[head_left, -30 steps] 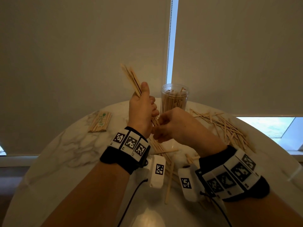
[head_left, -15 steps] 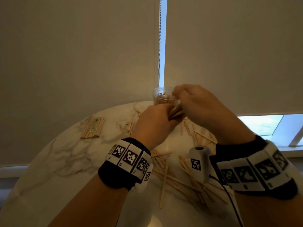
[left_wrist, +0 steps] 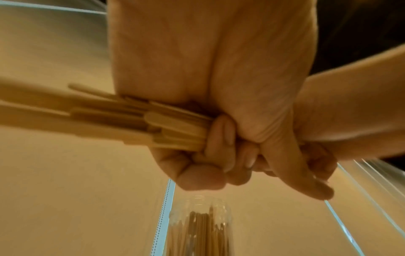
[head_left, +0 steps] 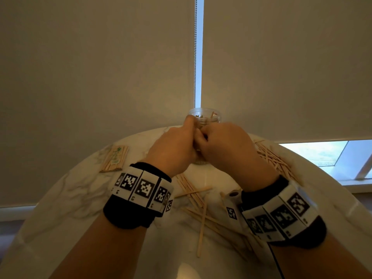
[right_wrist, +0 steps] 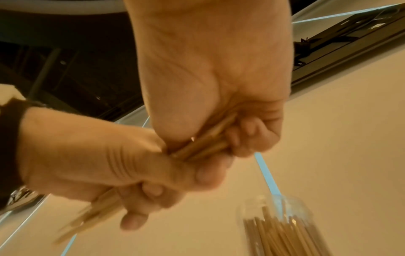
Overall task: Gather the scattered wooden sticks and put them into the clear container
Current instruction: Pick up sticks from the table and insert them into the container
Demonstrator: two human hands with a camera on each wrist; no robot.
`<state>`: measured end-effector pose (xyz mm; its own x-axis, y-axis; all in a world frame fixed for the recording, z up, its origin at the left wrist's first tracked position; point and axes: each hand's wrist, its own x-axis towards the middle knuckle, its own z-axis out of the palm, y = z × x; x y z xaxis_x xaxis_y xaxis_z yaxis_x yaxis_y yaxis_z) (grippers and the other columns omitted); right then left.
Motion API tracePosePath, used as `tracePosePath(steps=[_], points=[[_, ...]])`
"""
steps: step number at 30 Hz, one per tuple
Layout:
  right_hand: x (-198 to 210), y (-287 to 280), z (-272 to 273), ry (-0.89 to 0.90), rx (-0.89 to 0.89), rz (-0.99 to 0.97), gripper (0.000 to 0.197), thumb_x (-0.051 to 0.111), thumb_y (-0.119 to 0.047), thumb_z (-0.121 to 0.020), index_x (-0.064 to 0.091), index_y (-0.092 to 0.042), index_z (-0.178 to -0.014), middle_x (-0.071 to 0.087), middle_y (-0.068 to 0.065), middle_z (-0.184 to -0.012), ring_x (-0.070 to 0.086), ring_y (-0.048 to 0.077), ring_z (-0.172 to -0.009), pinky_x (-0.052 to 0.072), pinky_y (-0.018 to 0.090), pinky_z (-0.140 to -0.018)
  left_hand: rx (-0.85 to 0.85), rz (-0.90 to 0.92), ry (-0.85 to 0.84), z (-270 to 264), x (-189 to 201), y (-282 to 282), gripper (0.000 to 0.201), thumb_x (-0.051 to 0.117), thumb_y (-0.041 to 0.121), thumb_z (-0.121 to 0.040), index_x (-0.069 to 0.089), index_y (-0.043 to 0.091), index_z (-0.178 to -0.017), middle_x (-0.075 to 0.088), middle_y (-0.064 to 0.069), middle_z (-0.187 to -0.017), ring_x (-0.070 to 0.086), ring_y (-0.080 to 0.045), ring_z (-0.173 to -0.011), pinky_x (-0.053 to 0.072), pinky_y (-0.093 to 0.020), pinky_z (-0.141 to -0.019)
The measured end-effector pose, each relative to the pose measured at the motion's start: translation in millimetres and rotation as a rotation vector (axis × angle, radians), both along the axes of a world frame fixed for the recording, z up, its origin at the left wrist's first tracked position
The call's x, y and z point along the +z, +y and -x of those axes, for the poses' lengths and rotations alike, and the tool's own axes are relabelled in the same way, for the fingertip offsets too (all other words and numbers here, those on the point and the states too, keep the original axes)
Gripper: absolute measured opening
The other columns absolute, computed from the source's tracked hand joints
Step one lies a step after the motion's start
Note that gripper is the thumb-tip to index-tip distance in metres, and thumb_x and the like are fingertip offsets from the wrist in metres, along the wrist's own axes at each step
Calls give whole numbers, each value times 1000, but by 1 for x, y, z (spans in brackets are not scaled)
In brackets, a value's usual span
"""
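Note:
A bundle of wooden sticks (left_wrist: 153,124) lies about level between my two hands, just in front of the clear container (head_left: 204,117). My left hand (head_left: 177,146) grips the bundle in a fist, and one end sticks out past it. My right hand (head_left: 223,143) touches the left and curls round the other end of the sticks (right_wrist: 210,138). In the head view the hands hide the bundle. The container (right_wrist: 282,225) stands upright at the table's far edge and holds several sticks. More loose sticks (head_left: 201,210) lie scattered on the table below my wrists.
The round marble table (head_left: 60,208) carries a wrapped packet of sticks (head_left: 114,158) at the far left and a loose pile of sticks (head_left: 271,158) at the far right. Roller blinds with a bead chain (head_left: 194,57) hang right behind the container.
The left hand has tipped the bundle from upright to about level and carried it forward to the container. The right hand has closed round the bundle's other end.

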<state>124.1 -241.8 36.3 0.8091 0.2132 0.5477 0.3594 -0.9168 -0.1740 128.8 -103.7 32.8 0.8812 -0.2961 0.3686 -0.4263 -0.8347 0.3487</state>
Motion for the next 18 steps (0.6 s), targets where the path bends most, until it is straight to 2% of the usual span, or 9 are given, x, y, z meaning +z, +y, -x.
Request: tracePosePath(steps=[4,6,8,10,12,15,17,18], points=[[-3,2,-5,-97,-4,17,52,32,-46,-99,66,-20,-70,59,2,-60,56,21,-60,46,32,-57,-84,82,42,2,9,6,49,80,34,-77,53,27,-118,67,8,-86,63,-11,-76,56,-41,-72],[-4,-1,-7,-102,17,0,51,35,-45,-99,62,-19,-65,56,1,-56,56,22,-57,46,33,-55,-125,106,94,5,12,8,54,83,38,-73,55,29,-118,67,11,-83,63,-2,-71,57,-32,-70],[-2,-7,-8,-97,16,-22,51,38,-43,-99,61,-18,-63,53,1,-53,54,22,-54,45,33,-54,-142,157,119,7,15,12,65,82,49,-71,51,36,-127,67,11,-75,64,0,-64,57,-26,-65],[5,-19,-10,-88,-28,-62,52,39,-43,-99,67,-13,-66,50,3,-52,52,23,-53,43,32,-54,-93,197,88,7,20,21,72,73,67,-72,47,41,-133,71,12,-81,66,2,-73,55,-25,-69],[12,-35,-11,-74,-73,-128,56,39,-44,-99,66,-10,-63,49,3,-49,48,22,-49,44,33,-53,11,317,21,3,25,31,66,55,79,-78,51,38,-130,72,13,-93,66,1,-86,52,-24,-77],[19,-49,-9,-81,-92,-229,59,40,-41,-100,59,-9,-54,41,3,-43,37,16,-41,35,30,-48,179,656,0,-4,28,38,63,35,79,-88,62,28,-114,73,10,-95,68,-4,-92,50,-33,-86],[21,-48,-6,-92,-80,-272,58,41,-40,-100,59,-11,-53,39,2,-43,34,14,-40,32,28,-47,205,836,203,-2,30,30,66,29,77,-91,66,24,-109,75,4,-96,71,-12,-91,53,-43,-89],[22,-45,-5,-93,-69,-278,57,40,-40,-100,58,-12,-54,39,2,-43,34,14,-40,33,29,-47,163,938,323,1,31,23,67,30,75,-92,67,21,-108,76,-1,-97,73,-17,-91,56,-46,-87]])
